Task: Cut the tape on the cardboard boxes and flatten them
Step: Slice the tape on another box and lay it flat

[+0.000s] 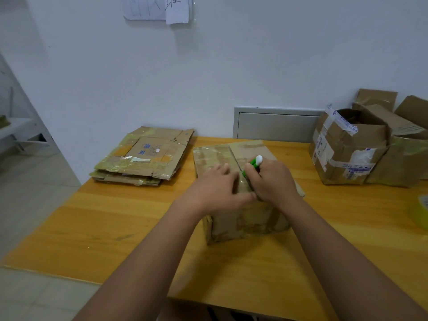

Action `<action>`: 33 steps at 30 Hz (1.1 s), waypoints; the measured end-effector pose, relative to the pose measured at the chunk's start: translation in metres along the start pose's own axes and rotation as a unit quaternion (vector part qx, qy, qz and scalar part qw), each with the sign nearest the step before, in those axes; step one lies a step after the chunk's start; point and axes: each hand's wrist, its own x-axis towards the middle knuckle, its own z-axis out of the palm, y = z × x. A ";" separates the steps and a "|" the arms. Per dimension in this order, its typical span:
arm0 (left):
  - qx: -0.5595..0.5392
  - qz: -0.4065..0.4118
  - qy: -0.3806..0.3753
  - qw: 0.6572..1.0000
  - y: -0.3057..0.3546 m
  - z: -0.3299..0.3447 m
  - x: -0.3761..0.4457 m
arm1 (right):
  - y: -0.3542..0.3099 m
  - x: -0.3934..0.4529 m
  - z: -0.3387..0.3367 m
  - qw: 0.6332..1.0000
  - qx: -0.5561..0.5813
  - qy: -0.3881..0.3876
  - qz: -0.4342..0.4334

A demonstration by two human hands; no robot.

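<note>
A taped cardboard box (240, 195) stands at the centre of the wooden table (92, 228). The left hand (215, 188) lies flat on the box top, fingers straight, pressing it down. The right hand (271, 181) has its grip closed around a green-and-white cutter (253, 164), whose blade lies along the top seam. At 10 o'clock from the box, well apart, lies a stack of flattened boxes (143, 156). At 2 o'clock stand opened boxes (352, 147). A tape roll (420, 210) sits at 3 o'clock, at the frame edge.

White wall (231, 66) behind an orange wooden table (104, 228).
</note>
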 end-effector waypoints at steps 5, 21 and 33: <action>0.041 -0.018 0.007 0.999 0.006 0.020 -0.009 | 0.001 -0.004 -0.007 0.999 0.043 -0.001 -0.007; 0.036 -0.013 0.027 0.999 0.007 0.021 -0.007 | -0.002 -0.028 -0.029 0.994 0.111 0.020 -0.010; 0.032 -0.008 0.035 0.999 0.006 0.021 -0.008 | 0.009 -0.050 -0.032 0.981 0.149 0.108 -0.061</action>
